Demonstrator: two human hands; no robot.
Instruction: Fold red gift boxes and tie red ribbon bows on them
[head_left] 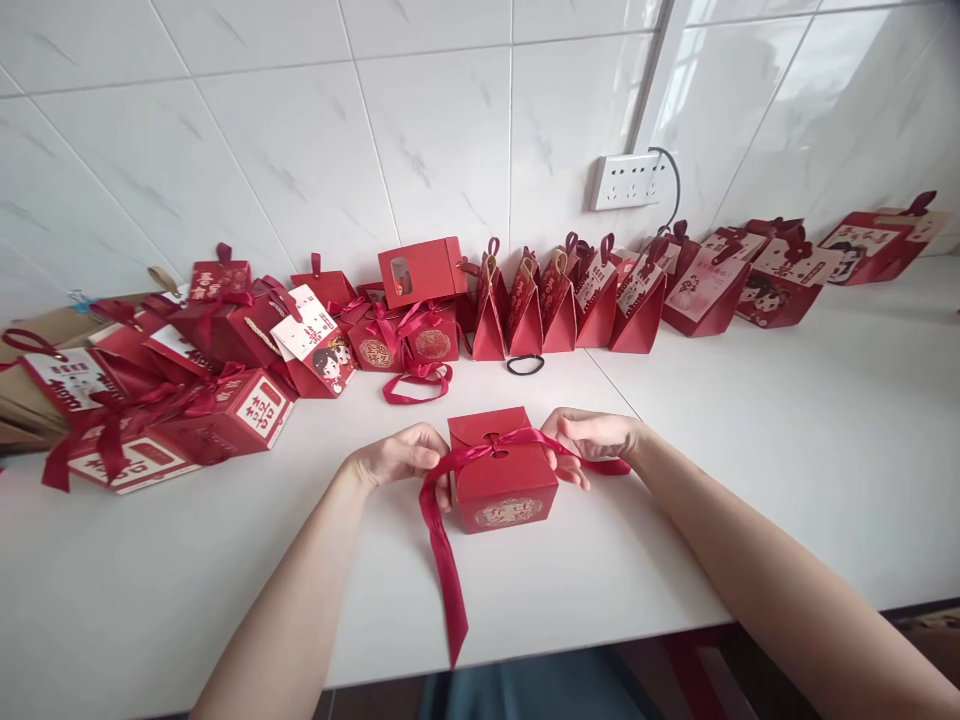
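Observation:
A small red gift box (504,482) with a gold emblem on its front stands on the white table before me. A shiny red ribbon (444,560) is crossed in a single tie at the round opening in the box's top. One ribbon end hangs down over the table's front edge; the other runs to the right. At the box's left side, my left hand (405,455) is closed on the ribbon, with some fingers hidden behind it. My right hand (592,438) grips the ribbon's other part by the right side, its lower fingers close to the box wall.
A row of red triangular gift boxes (525,315) lines the tiled wall. Several ribboned boxes (225,410) are piled at the left. A loose ribbon loop (416,385) and a black hair tie (525,365) lie behind the box. A white power socket (631,182) is on the wall.

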